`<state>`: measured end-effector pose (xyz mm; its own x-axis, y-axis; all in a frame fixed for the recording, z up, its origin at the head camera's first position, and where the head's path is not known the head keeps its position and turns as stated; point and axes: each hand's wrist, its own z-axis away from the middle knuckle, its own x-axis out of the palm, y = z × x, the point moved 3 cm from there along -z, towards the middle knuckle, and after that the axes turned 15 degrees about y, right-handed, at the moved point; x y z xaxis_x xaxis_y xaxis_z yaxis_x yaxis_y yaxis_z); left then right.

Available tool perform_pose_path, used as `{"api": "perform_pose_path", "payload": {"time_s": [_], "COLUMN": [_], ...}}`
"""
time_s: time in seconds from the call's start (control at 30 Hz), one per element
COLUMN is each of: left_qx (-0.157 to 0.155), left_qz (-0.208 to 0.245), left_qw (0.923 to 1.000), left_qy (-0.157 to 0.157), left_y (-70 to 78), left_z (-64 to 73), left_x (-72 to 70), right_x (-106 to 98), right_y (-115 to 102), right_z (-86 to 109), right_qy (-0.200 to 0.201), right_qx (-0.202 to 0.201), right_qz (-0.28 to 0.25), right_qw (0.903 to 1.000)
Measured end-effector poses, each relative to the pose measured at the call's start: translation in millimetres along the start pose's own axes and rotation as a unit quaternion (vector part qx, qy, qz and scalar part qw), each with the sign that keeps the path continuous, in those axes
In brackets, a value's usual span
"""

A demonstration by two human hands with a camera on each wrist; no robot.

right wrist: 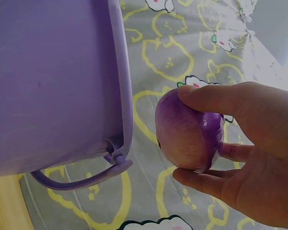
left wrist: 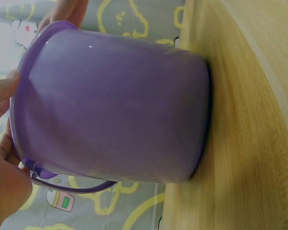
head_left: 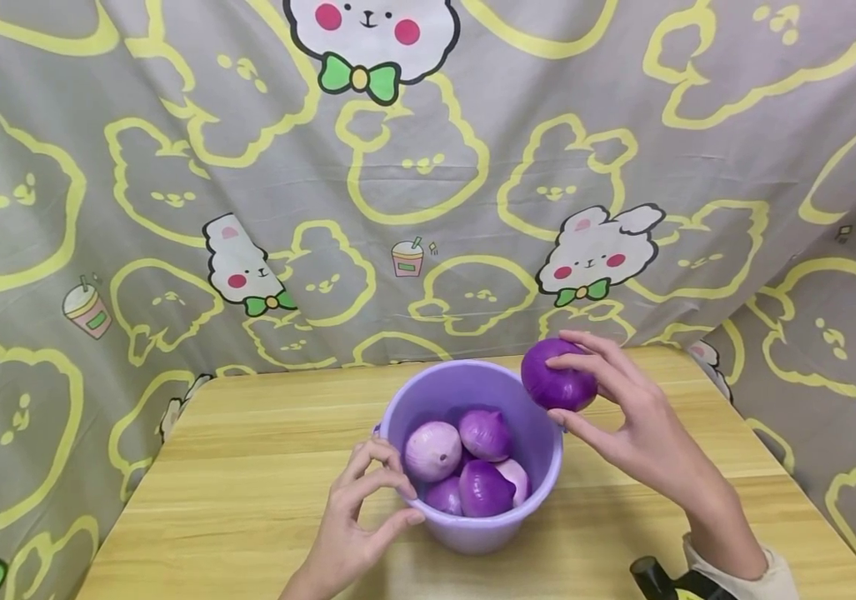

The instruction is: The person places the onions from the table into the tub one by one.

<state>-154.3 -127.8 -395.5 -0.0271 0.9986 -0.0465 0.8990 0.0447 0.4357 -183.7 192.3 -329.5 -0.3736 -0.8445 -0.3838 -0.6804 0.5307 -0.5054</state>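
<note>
A lavender plastic bucket (head_left: 473, 537) stands upright on the wooden table. Inside it lie several onions, among them a pale one (head_left: 433, 451) and dark purple ones (head_left: 486, 489). My left hand (head_left: 360, 508) grips the bucket's rim on the near left; the left wrist view shows fingers and thumb at that rim beside the bucket wall (left wrist: 115, 105). Just past the rim on the right, my right hand (head_left: 638, 417) holds a purple onion (head_left: 557, 375) between thumb and fingers. This onion (right wrist: 187, 132) is up in the air, apart from the bucket, in the right wrist view.
The wooden table (head_left: 247, 475) runs back to a grey curtain (head_left: 428, 183) with yellow cartoon outlines. A thin purple handle (right wrist: 81, 182) hangs down the bucket's side. At the right wrist sits a black strapped device (head_left: 678, 583).
</note>
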Motion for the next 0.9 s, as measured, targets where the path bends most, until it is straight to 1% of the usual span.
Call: {"api": "perform_pose_path", "payload": {"time_s": [0.1, 0.2, 0.43, 0.73, 0.9], "left_qx": [0.002, 0.000, -0.010, -0.004, -0.008], "left_qz": [0.002, 0.002, -0.003, 0.003, 0.004], "left_qw": [1.0000, 1.0000, 0.9999, 1.0000, 1.0000], "left_qy": [0.001, 0.001, -0.001, -0.001, 0.001], "left_y": [0.5, 0.0, -3.8, -4.0, -3.7], "left_z": [0.9, 1.9, 3.6, 4.8, 5.3], "left_x": [0.0, -0.3, -1.1, 0.7, 0.1], "right_x": [1, 3, 6, 9, 13], "right_y": [-2, -5, -15, -21, -26], "right_z": [0.5, 0.4, -1.3, 3.9, 3.7], "right_qy": [-0.008, -0.012, -0.013, -0.031, -0.037], "right_qx": [0.005, 0.001, -0.055, -0.057, -0.055], "right_qz": [-0.006, -0.011, -0.007, -0.003, -0.014], "right_qw": [0.9999, 0.9999, 0.9984, 0.9979, 0.9977]}}
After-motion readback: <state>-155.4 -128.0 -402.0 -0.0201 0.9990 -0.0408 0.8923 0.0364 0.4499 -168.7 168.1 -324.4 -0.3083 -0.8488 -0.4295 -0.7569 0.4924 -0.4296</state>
